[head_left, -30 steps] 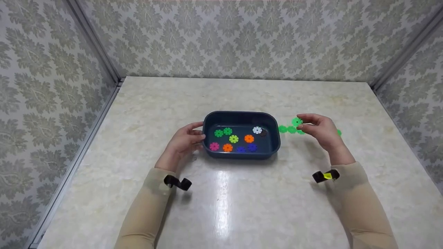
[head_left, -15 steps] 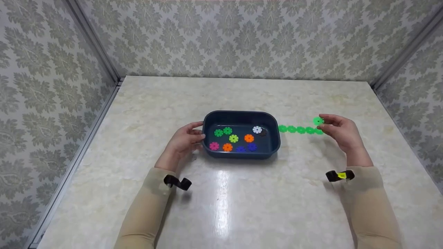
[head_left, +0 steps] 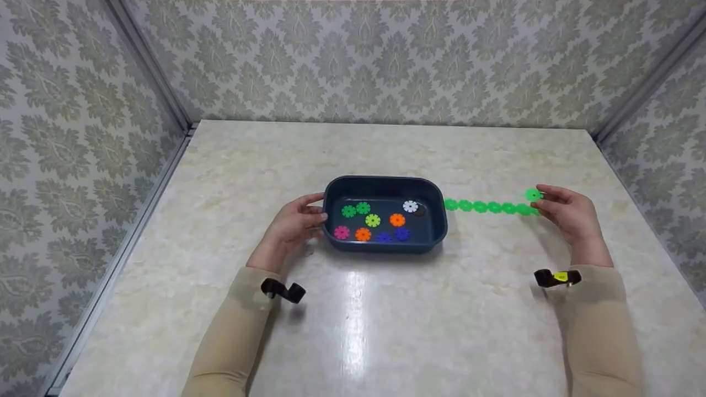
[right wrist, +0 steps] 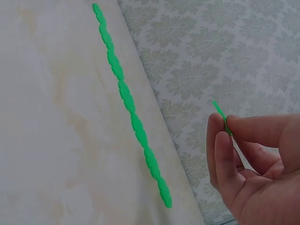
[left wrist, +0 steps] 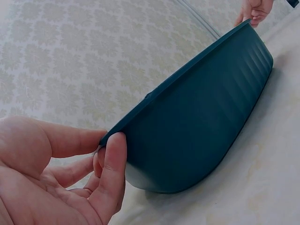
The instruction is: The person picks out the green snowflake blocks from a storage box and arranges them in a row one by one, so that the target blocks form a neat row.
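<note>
My left hand holds the left end of a dark blue plastic bin, thumb and fingers at its rim in the left wrist view. Several loose snowflake discs lie inside, among them a white disc, a pink disc and a yellow-green disc. My right hand pinches a bright green snowflake disc between thumb and fingers. Just below it lies a straight row of green snowflake discs, stretching right from the bin. In the right wrist view the held disc appears edge-on, apart from the row.
Everything rests on a pale marbled table. Patterned wall panels stand behind it and on both sides. A black wrist band with a camera sits on the left sleeve, another wrist camera on the right.
My right hand has moved right along the row with the green disc still pinched, uncovering more of the row. The left hand and the bin have stayed in place.
</note>
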Tool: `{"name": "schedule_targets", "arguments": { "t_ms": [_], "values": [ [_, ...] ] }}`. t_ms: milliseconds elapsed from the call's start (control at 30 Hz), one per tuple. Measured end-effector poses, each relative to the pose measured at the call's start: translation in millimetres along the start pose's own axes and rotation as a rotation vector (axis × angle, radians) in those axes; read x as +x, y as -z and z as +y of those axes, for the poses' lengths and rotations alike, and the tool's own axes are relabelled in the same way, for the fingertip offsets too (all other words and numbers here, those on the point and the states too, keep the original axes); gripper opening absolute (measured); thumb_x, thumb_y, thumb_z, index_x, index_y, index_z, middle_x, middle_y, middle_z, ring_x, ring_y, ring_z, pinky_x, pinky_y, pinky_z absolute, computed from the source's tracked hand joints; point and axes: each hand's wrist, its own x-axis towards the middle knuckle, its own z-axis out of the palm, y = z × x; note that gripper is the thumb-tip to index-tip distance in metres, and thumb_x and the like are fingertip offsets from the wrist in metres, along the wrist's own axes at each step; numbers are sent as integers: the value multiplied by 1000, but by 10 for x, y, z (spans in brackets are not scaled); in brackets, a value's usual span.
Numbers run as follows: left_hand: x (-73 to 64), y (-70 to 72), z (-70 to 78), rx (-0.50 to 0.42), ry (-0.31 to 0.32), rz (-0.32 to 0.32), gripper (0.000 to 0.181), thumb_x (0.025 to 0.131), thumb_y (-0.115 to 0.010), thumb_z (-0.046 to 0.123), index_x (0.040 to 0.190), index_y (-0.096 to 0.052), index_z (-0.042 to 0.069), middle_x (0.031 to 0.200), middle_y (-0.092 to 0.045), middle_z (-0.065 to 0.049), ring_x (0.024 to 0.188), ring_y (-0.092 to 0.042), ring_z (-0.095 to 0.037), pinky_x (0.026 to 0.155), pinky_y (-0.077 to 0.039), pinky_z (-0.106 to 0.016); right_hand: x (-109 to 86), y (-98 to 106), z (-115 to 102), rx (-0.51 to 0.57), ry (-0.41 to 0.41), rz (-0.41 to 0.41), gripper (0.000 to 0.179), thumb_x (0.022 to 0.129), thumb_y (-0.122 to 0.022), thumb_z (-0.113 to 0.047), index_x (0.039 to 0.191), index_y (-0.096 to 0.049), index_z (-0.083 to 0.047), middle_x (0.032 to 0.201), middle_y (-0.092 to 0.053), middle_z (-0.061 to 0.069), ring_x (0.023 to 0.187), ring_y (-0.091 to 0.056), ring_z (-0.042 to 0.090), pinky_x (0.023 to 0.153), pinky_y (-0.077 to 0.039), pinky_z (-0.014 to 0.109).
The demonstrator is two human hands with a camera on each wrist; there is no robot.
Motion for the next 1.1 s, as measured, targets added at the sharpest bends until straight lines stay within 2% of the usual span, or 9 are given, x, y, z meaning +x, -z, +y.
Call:
{"name": "schedule_targets", "arguments": {
  "t_ms": [567, 733, 900, 1100],
  "values": [
    [10, -1, -13, -16, -4, 7, 58, 97, -63, -4, 151, -49, 12, 106, -56, -4, 76, -59, -11, 65, -55, -26, 126, 360, 190, 1, -155, 185, 57, 100, -63, -3, 154, -46, -6, 99, -63, -13, 79, -69, 0, 75, -56, 15],
    [3, 0, -3, -9, -4, 11, 58, 98, -63, -3, 151, -49, 13, 108, -56, -5, 78, -61, -12, 67, -55, -27, 168, 389, 211, -23, -205, 217, 60, 99, -63, -1, 155, -43, -5, 88, -66, -17, 76, -68, -1, 72, -57, 15],
    [3, -2, -4, -17, -1, 13, 57, 98, -63, -3, 151, -49, 13, 109, -56, -5, 79, -60, -12, 68, -56, -28, 217, 380, 222, -154, -260, 254, 59, 100, -62, -5, 156, -43, -7, 76, -64, -21, 74, -66, -4, 71, -56, 14],
    [11, -2, -8, -6, 6, 12, 58, 98, -63, -3, 151, -49, 13, 109, -56, -5, 78, -60, -12, 69, -55, -28, 226, 349, 232, -283, -255, 258, 58, 100, -63, -8, 155, -44, -5, 79, -60, -22, 73, -65, -6, 73, -56, 14]
  ]
}}
